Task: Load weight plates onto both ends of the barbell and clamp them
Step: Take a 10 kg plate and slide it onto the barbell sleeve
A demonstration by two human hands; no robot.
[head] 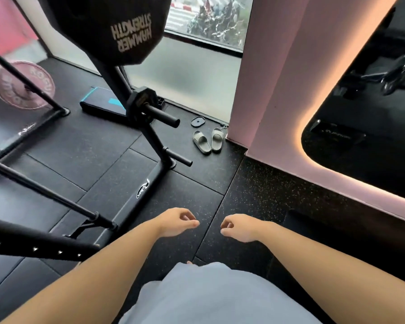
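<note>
Weight plate (108, 26), the big black one, sits on the rack (151, 136) up top. Heavy and rigid I'd guess, so grab the rim with 2 hands. Left hand (175, 222) and right hand (237, 228): fingers loosely curled, empty.

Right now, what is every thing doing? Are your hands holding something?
Left hand, loosely curled, holding nothing.
Right hand, loosely curled, holding nothing.
Big black plate, hung high on the rack.
Small black plate, slid onto the middle peg.
Lowest peg, bare.
Slippers, lying on the floor, unworn.
Pink plate, blurred, cannot tell its support.
</note>
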